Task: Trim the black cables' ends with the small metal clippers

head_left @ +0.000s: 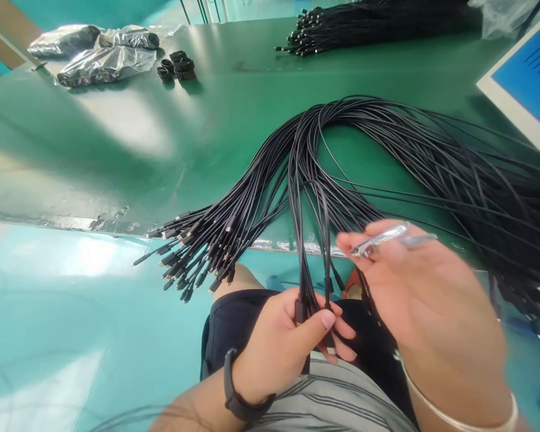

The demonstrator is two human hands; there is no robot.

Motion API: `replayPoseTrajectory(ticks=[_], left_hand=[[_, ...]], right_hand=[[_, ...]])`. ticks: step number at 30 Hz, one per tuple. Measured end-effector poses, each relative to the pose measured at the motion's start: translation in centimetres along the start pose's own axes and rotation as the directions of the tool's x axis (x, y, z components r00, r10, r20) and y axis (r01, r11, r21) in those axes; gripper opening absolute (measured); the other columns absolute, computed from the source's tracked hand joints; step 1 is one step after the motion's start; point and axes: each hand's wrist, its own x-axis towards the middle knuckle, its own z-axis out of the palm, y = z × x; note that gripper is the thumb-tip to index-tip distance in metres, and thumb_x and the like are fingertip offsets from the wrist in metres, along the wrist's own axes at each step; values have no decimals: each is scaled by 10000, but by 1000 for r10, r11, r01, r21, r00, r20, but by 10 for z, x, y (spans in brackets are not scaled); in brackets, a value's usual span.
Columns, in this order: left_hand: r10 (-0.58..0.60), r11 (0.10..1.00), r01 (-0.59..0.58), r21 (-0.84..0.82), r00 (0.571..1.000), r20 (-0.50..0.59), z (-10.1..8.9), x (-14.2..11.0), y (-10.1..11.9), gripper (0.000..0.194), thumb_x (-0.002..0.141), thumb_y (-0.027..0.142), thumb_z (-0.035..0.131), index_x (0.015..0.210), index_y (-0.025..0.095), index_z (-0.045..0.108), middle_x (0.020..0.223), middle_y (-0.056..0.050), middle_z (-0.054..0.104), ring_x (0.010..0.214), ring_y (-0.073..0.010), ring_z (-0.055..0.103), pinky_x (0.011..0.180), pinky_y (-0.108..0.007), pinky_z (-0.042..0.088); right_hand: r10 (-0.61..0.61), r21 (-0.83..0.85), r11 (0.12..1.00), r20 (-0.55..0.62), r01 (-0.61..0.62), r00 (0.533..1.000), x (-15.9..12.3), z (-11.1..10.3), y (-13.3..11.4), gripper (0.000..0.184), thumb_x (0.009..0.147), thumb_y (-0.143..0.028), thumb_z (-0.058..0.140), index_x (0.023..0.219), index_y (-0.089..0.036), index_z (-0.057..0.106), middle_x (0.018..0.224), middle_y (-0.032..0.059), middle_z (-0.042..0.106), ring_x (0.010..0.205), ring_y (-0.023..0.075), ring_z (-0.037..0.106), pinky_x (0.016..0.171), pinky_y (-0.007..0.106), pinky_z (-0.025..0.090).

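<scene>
- Left hand [274,348]: lower centre of the frame; fingers curled and thumb pressed in, gripping several cable ends [301,309] at their black connectors.
- Right hand [436,294]: lower right, blurred; partly closed, with a shiny clear plastic piece [382,240] at its fingertips. Exact form of the piece cannot be determined.
- Black cables [292,135]: arched across the centre, running to the right edge; the gripped strands hang from this arch.
- Loose connectors [193,246]: fanned out left of centre, overhanging the near edge of the green table [225,120].
- Second cable bundle [387,27]: lying on the table, top right of centre.
- Plastic-wrapped packs [108,65]: upper left, with small black coils [177,65] just beside them.
- Blue-and-white object [528,78]: upper right, cut off by the frame.
- Dark wristband [240,384]: on the left wrist.
</scene>
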Motion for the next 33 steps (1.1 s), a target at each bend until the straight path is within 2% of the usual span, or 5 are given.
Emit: replayPoseTrajectory(ticks=[3, 5, 14, 24, 33], left_hand=[[82, 995, -78, 58, 995, -63, 2, -5, 4, 240, 807, 343, 722, 837, 127, 621, 738, -58, 737, 587, -144, 708, 524, -196, 534], [114, 989, -106, 105, 990, -77, 2, -6, 5, 199, 835, 315, 693, 849, 129, 626, 767, -64, 741, 621, -151, 716, 552, -207, 551], [154, 959, -134, 248, 986, -65, -1, -8, 5, 172, 881, 306, 635, 938, 144, 652, 816, -76, 753, 689, -192, 732, 599, -244, 568], [153, 949, -132, 287, 987, -50, -1, -6, 6, 100, 890, 258, 601, 885, 165, 636, 801, -51, 751, 634, -154, 696, 612, -238, 559], [50, 988, -36, 147, 995, -92, 2, -2, 5, 121, 790, 195, 721, 843, 152, 621, 726, -11, 718, 584, -122, 694, 587, -204, 552]], right_hand=[[198, 13, 980, 24, -198, 980, -22, -8, 10, 33, 858, -256, 679, 891, -262, 679, 908, 55, 732, 686, 228, 693, 531, 350, 583], [264, 60, 962, 28, -266, 964, -34, -8, 19, 41, 860, -248, 681, 895, -266, 673, 918, 56, 744, 644, 217, 689, 497, 344, 579], [166, -96, 980, -69, -172, 984, -41, 3, 22, 12, 852, -281, 712, 852, -269, 710, 865, 21, 771, 699, 180, 738, 524, 213, 615], [106, -278, 950, -129, -138, 986, -42, 1, 22, 27, 845, -281, 714, 824, -276, 698, 724, -14, 742, 531, 125, 680, 474, 162, 585], [215, 32, 977, -67, -213, 974, -36, -8, 31, 24, 842, -295, 698, 861, -302, 685, 807, 11, 736, 627, 207, 684, 438, 293, 564]])
